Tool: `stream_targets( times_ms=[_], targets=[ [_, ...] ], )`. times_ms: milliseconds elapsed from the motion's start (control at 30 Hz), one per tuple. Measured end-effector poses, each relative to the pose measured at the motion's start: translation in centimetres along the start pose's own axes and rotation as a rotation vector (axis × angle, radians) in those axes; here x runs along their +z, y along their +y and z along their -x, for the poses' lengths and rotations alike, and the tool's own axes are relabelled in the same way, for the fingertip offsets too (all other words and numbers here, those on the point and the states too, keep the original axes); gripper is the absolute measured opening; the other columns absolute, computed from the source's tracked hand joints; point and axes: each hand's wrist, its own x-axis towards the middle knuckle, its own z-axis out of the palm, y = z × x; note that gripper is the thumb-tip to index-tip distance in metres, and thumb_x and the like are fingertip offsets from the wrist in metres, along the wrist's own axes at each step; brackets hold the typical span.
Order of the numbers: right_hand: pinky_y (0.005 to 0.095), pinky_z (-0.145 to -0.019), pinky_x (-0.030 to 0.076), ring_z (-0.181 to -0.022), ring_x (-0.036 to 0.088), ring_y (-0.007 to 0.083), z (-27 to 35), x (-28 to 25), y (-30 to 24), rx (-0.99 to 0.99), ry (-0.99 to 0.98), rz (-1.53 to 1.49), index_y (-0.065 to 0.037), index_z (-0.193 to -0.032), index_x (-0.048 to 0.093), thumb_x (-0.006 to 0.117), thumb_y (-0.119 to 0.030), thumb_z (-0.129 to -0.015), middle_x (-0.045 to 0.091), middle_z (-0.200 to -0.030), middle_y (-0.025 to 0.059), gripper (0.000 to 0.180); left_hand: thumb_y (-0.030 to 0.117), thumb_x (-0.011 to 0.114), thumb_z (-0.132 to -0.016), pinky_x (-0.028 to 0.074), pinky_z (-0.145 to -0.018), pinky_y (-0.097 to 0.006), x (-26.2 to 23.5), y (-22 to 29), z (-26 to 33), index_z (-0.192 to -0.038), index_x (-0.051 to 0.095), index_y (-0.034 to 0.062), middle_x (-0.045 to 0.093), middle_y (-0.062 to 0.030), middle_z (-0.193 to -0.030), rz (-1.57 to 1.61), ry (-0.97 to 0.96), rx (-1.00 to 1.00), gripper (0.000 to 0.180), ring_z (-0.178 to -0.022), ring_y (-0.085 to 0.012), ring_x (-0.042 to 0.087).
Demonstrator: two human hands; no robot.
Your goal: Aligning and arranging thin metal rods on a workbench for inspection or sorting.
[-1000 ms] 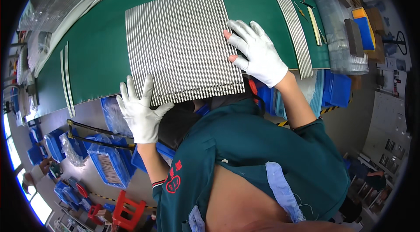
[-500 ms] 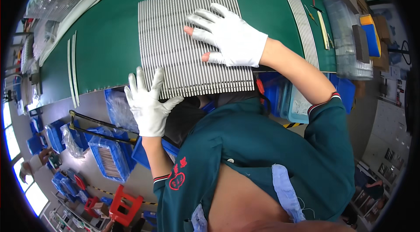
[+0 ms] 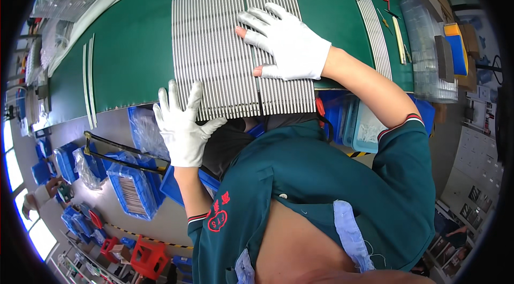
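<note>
Right hand (image 3: 292,46) flat, fingers spread, pins the sheet of metal rods (image 3: 225,43) to the green mat (image 3: 134,43), left hand (image 3: 182,123) open, squaring its near edge.

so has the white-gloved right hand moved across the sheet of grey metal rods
Yes. The white-gloved right hand slid leftward from the right edge of the sheet of grey metal rods toward its middle.

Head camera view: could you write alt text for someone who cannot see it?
Two white-gloved hands press on a flat sheet of thin metal rods on a green mat: the right hand spread on top, the left hand at its near edge.
</note>
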Motion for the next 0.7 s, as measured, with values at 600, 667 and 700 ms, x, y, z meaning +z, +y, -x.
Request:
stream_targets(
  times_ms=[600, 667, 700],
  targets=[
    [0.0468, -0.118, 0.020, -0.139, 0.036, 0.0320, 1.06, -0.28, 0.77, -0.001, 0.003, 0.056, -0.002, -0.139, 0.048, 0.053, -0.058, -0.087, 0.042, -0.147, 0.0198, 0.077, 0.067, 0.071, -0.062, 0.026, -0.111, -0.058, -0.02, -0.15, 0.02, -0.141, 0.050, 0.0254, 0.041, -0.0265, -0.145, 0.012, 0.013, 0.017, 0.092, -0.133, -0.0474, 0.037],
    [0.0469, -0.118, 0.020, -0.139, 0.036, 0.0320, 1.01, -0.32, 0.70, 0.002, 0.016, 0.049, -0.002, -0.139, 0.048, 0.053, -0.058, -0.087, 0.043, -0.146, 0.0198, 0.077, 0.067, 0.071, -0.062, 0.026, -0.111, -0.058, -0.13, -0.21, 0.04, -0.141, 0.050, 0.0248, 0.041, -0.0270, -0.145, 0.008, 0.011, 0.013, 0.092, -0.133, -0.0477, 0.037],
    [0.0469, -0.118, 0.020, -0.139, 0.037, 0.0320, 1.00, -0.38, 0.67, 0.002, 0.018, 0.047, -0.002, -0.139, 0.048, 0.053, -0.058, -0.087, 0.043, -0.146, 0.0199, 0.077, 0.068, 0.071, -0.062, 0.026, -0.111, -0.058, -0.15, -0.20, 0.03, -0.141, 0.050, 0.0245, 0.041, -0.0273, -0.144, 0.006, 0.010, 0.013, 0.092, -0.133, -0.0479, 0.036]
  ],
)
